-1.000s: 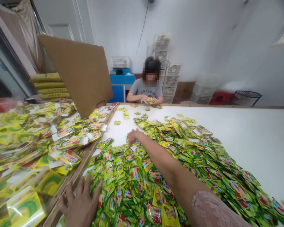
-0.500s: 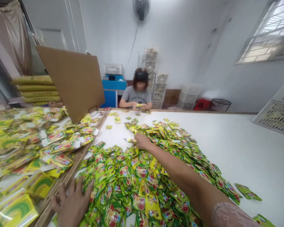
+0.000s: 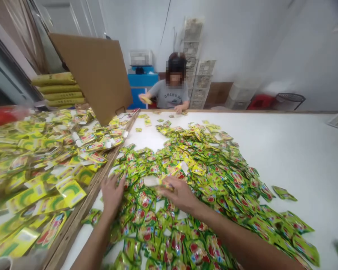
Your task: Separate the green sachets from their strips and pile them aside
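My right hand [image 3: 179, 193] reaches over the middle of a heap of small green sachets [image 3: 198, 245] printed with red fruit. Its fingers are closed on a small yellow carton [image 3: 174, 171] whose white end flaps stick out at both ends; part of the carton is hidden by the fingers. My left hand [image 3: 112, 191] lies at the heap's left edge, close to the wooden strip. Its fingers are apart and touch the sachets, with nothing seen in its grasp.
A wooden strip [image 3: 81, 210] divides the white table [image 3: 307, 157] from a pile of yellow cartons [image 3: 70, 191] on the left. A brown cardboard sheet [image 3: 98, 75] stands upright behind them. Across the table sits another person [image 3: 173, 92] holding a yellow item.
My right hand has drawn back toward me with the carton. My left hand has moved forward and right along the heap. The view has tilted down.
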`<state>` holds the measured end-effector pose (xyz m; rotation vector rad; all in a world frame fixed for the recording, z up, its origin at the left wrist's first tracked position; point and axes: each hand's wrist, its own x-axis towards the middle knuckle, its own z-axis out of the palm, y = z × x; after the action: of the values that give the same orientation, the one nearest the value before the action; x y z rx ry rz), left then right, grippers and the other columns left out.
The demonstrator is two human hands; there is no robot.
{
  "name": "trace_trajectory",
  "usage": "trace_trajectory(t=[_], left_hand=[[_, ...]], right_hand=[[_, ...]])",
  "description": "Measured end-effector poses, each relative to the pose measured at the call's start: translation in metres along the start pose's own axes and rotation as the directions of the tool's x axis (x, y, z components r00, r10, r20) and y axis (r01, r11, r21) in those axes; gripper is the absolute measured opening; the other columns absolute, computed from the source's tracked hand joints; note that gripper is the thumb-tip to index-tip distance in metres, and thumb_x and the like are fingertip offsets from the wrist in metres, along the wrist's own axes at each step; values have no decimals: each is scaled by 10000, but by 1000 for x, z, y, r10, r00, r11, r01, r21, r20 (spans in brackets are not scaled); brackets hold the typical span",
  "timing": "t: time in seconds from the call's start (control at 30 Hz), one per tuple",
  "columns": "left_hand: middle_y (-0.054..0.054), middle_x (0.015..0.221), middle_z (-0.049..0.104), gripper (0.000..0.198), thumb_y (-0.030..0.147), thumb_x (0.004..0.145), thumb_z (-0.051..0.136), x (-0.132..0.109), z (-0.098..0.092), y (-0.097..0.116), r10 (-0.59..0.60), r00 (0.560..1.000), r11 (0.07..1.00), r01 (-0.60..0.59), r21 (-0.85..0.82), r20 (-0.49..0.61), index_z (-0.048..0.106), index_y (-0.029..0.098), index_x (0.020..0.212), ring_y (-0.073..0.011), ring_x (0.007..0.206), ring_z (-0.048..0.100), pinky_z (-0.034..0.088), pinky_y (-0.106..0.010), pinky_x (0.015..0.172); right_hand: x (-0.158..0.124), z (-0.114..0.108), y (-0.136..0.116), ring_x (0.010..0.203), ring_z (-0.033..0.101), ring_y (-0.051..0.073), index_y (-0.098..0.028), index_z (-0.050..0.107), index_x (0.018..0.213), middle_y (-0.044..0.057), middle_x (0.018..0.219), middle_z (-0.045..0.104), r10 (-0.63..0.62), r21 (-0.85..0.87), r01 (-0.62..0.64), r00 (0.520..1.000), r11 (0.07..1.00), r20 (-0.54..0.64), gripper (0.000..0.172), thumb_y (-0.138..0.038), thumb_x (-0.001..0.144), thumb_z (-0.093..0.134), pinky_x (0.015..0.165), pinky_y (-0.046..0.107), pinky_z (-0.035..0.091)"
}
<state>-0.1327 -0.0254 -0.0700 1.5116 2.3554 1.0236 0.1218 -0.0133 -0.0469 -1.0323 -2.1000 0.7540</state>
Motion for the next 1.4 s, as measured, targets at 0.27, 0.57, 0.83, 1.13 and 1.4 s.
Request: trace_trajectory(t=[0.27,0.57,0.83,1.13,1.4], left_hand=[[-72,857,685,449,479,649,675,-113,-9,65,35,914,725,255,-640,404,615,146,945,-205,806,630,484,-303,745],[-54,802,672,497,439,587,746,-136,-12,43,-134,878,476,464,-747,460,562,131,932,-174,690,623,486,-264,623],[-4,678,629,466,455,597,727,-146,7,53,-114,863,470,483,-738,492,557,142,898,-134,575,579,445,-231,550],[-66,769,668,492,485,624,697,-152,10,39,-68,852,584,456,-672,519,620,123,948,-175,659,614,474,-266,611],[-55,758,682,447,466,617,689,-154,8,37,-36,882,645,380,-663,471,683,154,938,-205,729,617,468,-287,667]], right_hand=[[-48,39,-39,915,501,198,-147,529,1003,72,983,534,93,69,-93,996,993,4,281,-218,740,596,794,327,428],[-101,30,-30,631,565,111,-188,510,1119,44,986,610,366,373,-370,927,851,86,375,-148,746,528,639,284,503],[-114,18,-27,833,545,207,-179,591,1019,70,832,615,140,-102,-139,990,985,4,238,-134,832,450,744,352,455],[-133,12,-6,742,552,187,-187,525,1083,49,798,593,81,-37,-85,993,996,-83,269,-148,827,449,676,312,474],[-141,7,-11,797,538,196,-182,573,976,84,896,563,117,-1,-120,977,993,-178,184,-267,859,459,702,318,457]])
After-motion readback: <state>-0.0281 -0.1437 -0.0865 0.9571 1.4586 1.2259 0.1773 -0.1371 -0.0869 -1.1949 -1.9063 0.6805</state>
